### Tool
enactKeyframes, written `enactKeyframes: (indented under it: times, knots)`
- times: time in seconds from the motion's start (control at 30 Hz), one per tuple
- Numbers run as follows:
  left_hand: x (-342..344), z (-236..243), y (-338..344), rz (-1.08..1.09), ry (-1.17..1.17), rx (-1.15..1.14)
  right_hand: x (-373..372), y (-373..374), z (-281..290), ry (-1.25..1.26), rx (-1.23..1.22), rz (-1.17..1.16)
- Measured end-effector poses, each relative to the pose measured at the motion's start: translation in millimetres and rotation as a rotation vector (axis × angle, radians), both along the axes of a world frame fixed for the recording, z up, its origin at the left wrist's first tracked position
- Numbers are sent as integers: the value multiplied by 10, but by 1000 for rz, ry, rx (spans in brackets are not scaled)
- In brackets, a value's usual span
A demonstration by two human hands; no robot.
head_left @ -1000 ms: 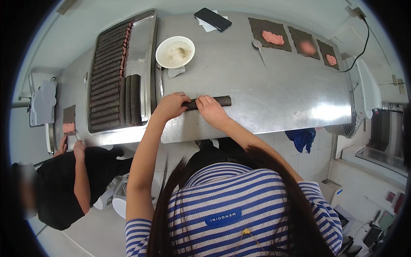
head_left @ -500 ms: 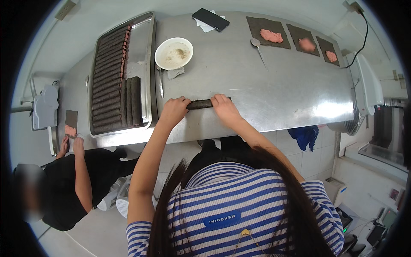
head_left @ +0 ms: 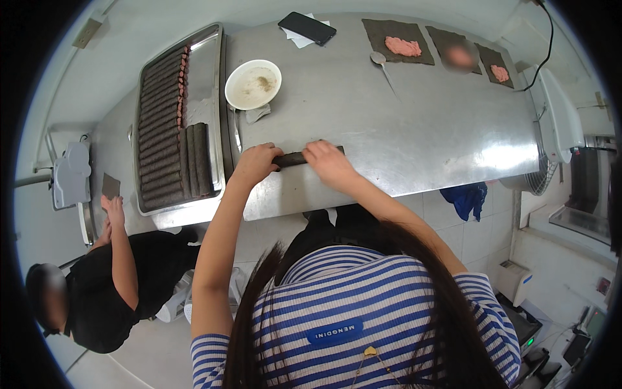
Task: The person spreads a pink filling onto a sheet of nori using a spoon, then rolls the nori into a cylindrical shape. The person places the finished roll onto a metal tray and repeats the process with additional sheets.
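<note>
Under our left hand (head_left: 257, 162) and right hand (head_left: 330, 165), both curled around the dark roll (head_left: 293, 159), we should spread even pressure so it lies straight.

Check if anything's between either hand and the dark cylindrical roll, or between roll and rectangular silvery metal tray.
Nothing visible separates the left hand or right hand from the dark roll; both touch it. Toward the metal tray, the left hand itself intervenes, and a slim silvery metal utensil lies just outside the tray's right edge.
</note>
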State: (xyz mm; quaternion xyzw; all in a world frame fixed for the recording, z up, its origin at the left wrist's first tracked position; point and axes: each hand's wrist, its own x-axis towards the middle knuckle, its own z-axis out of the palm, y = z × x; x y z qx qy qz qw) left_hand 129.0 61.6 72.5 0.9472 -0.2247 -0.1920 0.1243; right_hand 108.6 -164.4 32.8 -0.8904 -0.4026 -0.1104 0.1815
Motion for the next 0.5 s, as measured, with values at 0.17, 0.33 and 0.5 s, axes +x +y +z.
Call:
enactKeyframes:
  times: [0.17, 0.33, 0.5]
  knots:
    - [-1, -15, -90, -19, -62, -62, -16, 177, -214, 7, -59, -89]
    - [-214, -198, -384, 21, -230, -55, 20, 155, -257, 48, -45, -61]
    - [-222, -177, -449, 55, -188, 20, 333, -315, -45, 360, 241, -127]
